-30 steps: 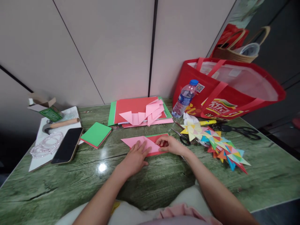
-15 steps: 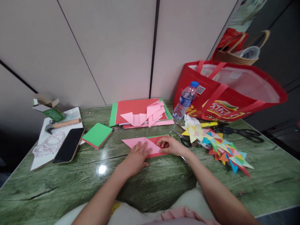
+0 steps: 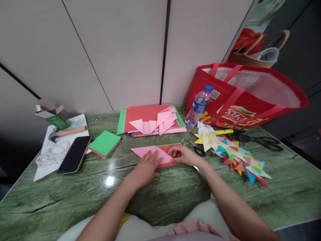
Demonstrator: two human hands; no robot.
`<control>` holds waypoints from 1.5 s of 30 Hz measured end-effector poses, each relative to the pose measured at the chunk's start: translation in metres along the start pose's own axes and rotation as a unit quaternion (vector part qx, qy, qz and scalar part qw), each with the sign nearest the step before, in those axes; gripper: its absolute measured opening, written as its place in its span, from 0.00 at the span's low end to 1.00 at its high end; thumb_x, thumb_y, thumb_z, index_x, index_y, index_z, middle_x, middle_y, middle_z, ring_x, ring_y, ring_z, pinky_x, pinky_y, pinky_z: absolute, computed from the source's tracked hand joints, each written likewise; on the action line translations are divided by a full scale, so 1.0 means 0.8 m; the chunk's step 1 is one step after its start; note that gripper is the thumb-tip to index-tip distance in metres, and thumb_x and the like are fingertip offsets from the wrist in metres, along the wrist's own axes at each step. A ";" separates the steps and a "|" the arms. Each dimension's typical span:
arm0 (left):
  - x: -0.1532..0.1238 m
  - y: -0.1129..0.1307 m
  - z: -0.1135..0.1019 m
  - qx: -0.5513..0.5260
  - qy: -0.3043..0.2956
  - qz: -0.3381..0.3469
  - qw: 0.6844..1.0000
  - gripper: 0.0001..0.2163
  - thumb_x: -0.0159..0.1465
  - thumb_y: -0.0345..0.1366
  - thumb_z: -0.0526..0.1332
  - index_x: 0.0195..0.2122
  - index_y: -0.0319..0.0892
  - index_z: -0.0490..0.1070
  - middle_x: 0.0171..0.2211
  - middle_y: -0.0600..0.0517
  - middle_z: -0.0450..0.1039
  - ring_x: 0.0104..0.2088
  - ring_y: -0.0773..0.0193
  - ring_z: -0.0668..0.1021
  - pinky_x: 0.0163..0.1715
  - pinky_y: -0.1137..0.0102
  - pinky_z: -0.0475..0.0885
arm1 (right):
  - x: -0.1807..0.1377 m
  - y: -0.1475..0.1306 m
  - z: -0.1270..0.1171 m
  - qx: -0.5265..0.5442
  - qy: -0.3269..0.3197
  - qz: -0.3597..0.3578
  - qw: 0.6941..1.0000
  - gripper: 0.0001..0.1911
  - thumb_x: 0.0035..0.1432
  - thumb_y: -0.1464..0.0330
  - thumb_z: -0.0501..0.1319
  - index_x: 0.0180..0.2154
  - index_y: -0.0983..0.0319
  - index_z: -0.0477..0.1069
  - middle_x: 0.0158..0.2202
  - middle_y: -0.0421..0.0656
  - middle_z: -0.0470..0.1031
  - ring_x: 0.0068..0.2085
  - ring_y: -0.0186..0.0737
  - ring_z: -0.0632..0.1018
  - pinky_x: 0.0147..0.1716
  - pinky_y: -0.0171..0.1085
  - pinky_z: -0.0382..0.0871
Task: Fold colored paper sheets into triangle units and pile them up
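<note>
A folded pink paper (image 3: 143, 151) lies on top of a red sheet (image 3: 173, 147) in front of me, with a thin green edge showing behind. My left hand (image 3: 146, 169) rests flat on the pink paper, fingers spread. At the paper's right end, my right hand (image 3: 184, 156) has its fingers curled in a pinch on the pink paper's corner. Several folded pink pieces (image 3: 167, 118) sit on a stack of red and green sheets (image 3: 142, 112) at the back. Colourful folded paper stars (image 3: 238, 155) lie to the right.
At left are a phone (image 3: 74, 155), a hammer (image 3: 71, 132), bead strings (image 3: 54, 154), a small box (image 3: 56, 117) and a square green paper stack (image 3: 104, 143). A water bottle (image 3: 199, 106) and a red bag (image 3: 250, 97) stand at back right. Scissors (image 3: 198, 149) lie near my right hand.
Both hands stay in nearly the same place on the pink paper. The view has shifted very slightly; nothing else visibly moves.
</note>
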State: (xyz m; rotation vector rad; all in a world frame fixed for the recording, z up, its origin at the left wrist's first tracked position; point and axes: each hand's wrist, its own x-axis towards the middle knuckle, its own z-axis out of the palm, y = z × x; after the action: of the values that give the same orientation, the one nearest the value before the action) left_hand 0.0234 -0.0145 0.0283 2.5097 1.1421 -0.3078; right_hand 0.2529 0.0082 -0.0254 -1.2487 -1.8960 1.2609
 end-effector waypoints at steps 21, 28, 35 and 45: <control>0.001 0.005 -0.002 0.018 -0.006 -0.004 1.000 0.29 0.59 0.34 0.61 0.61 0.43 0.54 0.66 0.42 0.42 0.64 0.44 0.49 0.59 0.53 0.54 | -0.006 -0.007 -0.008 0.008 -0.005 -0.005 1.000 0.10 0.48 0.67 0.63 0.35 0.64 0.75 0.28 0.42 0.75 0.28 0.34 0.72 0.29 0.33 0.66; 0.001 0.006 -0.005 0.019 -0.009 -0.002 1.000 0.29 0.59 0.34 0.61 0.61 0.44 0.53 0.66 0.42 0.41 0.64 0.45 0.49 0.60 0.54 0.53 | -0.005 -0.002 -0.010 0.000 -0.006 -0.013 1.000 0.09 0.50 0.68 0.61 0.35 0.64 0.75 0.31 0.43 0.76 0.29 0.35 0.72 0.29 0.33 0.65; 0.001 0.005 -0.002 0.022 0.001 0.008 1.000 0.28 0.59 0.33 0.61 0.61 0.42 0.54 0.66 0.42 0.39 0.64 0.45 0.48 0.61 0.54 0.51 | -0.001 0.002 -0.008 -0.005 -0.003 0.007 1.000 0.09 0.48 0.70 0.62 0.33 0.65 0.75 0.26 0.41 0.74 0.25 0.31 0.68 0.25 0.31 0.62; 0.001 0.001 0.001 0.004 0.005 0.016 1.000 0.28 0.60 0.34 0.59 0.61 0.45 0.54 0.66 0.45 0.41 0.65 0.46 0.46 0.61 0.54 0.50 | -0.001 0.001 -0.007 0.003 0.005 0.007 1.000 0.09 0.47 0.67 0.64 0.32 0.64 0.74 0.25 0.40 0.73 0.26 0.32 0.70 0.26 0.31 0.63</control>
State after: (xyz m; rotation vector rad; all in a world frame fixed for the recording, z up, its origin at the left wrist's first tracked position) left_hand 0.0241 -0.0148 0.0278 2.5366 1.1053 -0.2908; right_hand 0.2584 0.0099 -0.0235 -1.2640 -1.8779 1.2647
